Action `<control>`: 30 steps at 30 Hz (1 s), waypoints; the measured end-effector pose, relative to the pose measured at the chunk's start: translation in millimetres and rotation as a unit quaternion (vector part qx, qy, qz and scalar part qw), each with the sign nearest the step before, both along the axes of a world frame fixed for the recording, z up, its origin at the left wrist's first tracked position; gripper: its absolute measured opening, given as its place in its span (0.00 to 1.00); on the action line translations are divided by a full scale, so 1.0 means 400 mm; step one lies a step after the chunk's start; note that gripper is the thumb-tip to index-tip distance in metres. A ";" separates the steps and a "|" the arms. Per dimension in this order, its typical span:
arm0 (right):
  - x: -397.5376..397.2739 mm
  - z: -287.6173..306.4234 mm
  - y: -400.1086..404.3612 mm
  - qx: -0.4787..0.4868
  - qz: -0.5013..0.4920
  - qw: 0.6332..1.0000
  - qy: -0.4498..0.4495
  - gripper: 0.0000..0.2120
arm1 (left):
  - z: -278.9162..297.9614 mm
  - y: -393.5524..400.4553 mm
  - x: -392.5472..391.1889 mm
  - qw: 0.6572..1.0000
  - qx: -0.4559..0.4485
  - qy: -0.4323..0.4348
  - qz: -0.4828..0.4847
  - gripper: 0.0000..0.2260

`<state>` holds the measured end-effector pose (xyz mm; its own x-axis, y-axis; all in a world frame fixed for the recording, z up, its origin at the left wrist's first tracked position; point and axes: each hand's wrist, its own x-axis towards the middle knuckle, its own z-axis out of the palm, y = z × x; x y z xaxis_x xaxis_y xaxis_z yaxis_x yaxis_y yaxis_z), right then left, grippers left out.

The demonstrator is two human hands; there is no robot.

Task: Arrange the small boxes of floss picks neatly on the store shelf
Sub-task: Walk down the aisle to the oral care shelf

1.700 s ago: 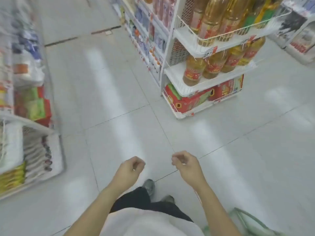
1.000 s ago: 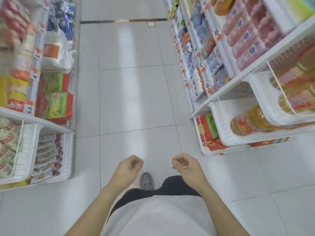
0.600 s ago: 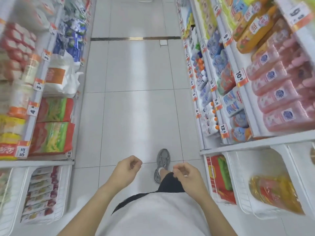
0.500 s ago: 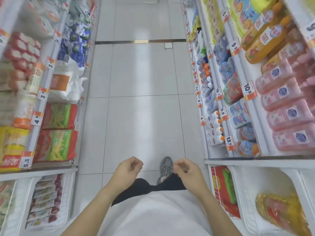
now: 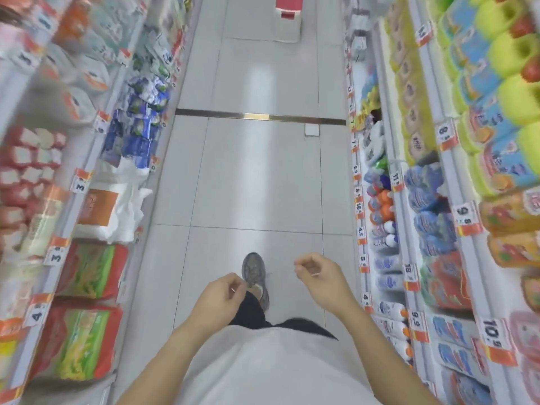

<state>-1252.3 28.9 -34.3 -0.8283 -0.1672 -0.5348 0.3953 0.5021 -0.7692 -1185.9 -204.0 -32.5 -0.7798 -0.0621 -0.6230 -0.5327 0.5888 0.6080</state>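
Note:
I see no floss pick boxes in the head view. My left hand [image 5: 219, 299] hangs in front of my waist with its fingers loosely curled and nothing in it. My right hand [image 5: 320, 280] is a little higher and to the right, also loosely curled and holding nothing. Both hands are over the aisle floor, apart from the shelves on either side. My grey shoe [image 5: 253, 271] shows between them.
A narrow tiled aisle [image 5: 251, 176] runs ahead, crossed by a metal floor strip [image 5: 260, 116]. The left shelves [image 5: 87, 176] hold bags and packets; the right shelves [image 5: 409, 182] hold bottles and bright packs. A red and white stool-like object [image 5: 287, 19] stands at the far end.
The view turned from the oil-bottle end rack into the aisle and moved forward along it. Both hands stayed loosely curled and empty; the right one rose slightly.

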 end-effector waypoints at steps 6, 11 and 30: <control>-0.365 0.054 -0.053 0.016 -0.050 0.999 -0.009 0.03 | 0.064 -0.110 -0.492 0.999 0.002 0.020 -0.039 0.06; -0.637 0.032 -0.061 0.032 -0.066 0.997 -0.028 0.04 | 0.052 -0.151 -0.876 0.997 -0.012 0.021 -0.077 0.06; -2.211 0.021 -0.268 0.034 0.043 0.998 0.010 0.04 | 0.026 -0.290 -2.206 1.000 -0.020 0.000 -0.008 0.18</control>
<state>-2136.8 -78.1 -26.1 -0.8230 -0.2027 -0.5306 0.3330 0.5845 -0.7399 -2068.1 -320.1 -22.0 -0.7805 -0.0750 -0.6206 -0.5236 0.6207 0.5836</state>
